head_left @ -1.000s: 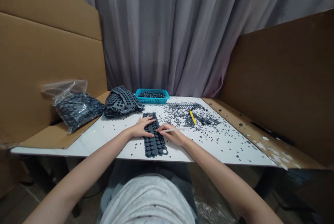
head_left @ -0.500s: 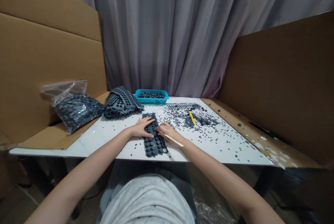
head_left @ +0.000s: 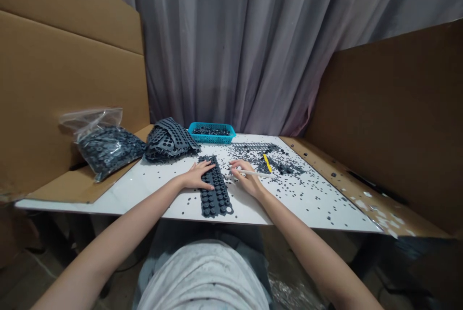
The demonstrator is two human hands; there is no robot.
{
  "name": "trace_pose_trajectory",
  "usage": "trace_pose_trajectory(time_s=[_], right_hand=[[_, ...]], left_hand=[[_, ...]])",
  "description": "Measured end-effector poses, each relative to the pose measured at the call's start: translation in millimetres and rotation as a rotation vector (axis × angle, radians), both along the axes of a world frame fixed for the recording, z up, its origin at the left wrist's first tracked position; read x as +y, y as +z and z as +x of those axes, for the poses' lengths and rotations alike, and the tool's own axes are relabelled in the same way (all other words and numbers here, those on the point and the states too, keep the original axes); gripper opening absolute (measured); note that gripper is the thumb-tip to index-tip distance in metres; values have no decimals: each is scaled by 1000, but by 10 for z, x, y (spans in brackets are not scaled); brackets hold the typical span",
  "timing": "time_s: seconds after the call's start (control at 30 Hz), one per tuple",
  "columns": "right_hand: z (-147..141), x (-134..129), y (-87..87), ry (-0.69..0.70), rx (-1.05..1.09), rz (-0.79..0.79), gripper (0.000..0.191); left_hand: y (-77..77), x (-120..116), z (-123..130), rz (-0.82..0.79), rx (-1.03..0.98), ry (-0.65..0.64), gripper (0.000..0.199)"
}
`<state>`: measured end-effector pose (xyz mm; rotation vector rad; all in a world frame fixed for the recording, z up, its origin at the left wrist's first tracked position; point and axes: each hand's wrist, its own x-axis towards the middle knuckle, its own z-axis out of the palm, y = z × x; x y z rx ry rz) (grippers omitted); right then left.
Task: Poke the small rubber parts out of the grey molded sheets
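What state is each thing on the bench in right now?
Left hand, fingers spread on the strip
Right hand, beside the strip, holding the stick
Dark grey perforated rubber strip, flat on the white table
Thin white stick, held, tip pointing right
Blue plastic basket, holding dark rubber pieces
Clear plastic bag, filled with dark rubber pieces
Flat yellow stick, lying among scattered pieces

A perforated rubber strip (head_left: 215,194) is lying on the table (head_left: 144,195) beneath the left hand (head_left: 197,176), the right hand (head_left: 246,180) is sitting just to its right with a slender stick (head_left: 257,173) between the fingers, and a rectangular plastic basket (head_left: 211,140) is standing behind them.
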<state>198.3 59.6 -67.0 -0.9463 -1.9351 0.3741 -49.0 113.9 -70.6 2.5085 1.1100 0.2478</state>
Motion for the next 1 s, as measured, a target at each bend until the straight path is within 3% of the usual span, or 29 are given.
trace_pose_trajectory(time_s=[0.1,0.17,0.3,0.4,0.5,0.83,1.0], right_hand=[[-68,-72,4,265,-40,-151,27],[-106,-99,-14,327,-34,-263,29],[-122,-91,-57,356,70,-421,32],[-117,-72,-73,307,122,-430,31],[-128,-76,-68,270,115,-413,33],[-168,-119,-46,293,85,-421,35],[-170,-116,-92,266,57,-340,31]], left_hand=[[-25,5,-1,20,-27,3,94],[-26,-3,-5,43,-57,0,90],[14,-49,-11,135,-169,-48,68],[30,-72,3,190,-244,-112,34],[6,-69,30,201,-279,-149,17],[-28,-50,72,129,-334,-161,16],[-49,-19,83,87,-347,-161,21]])
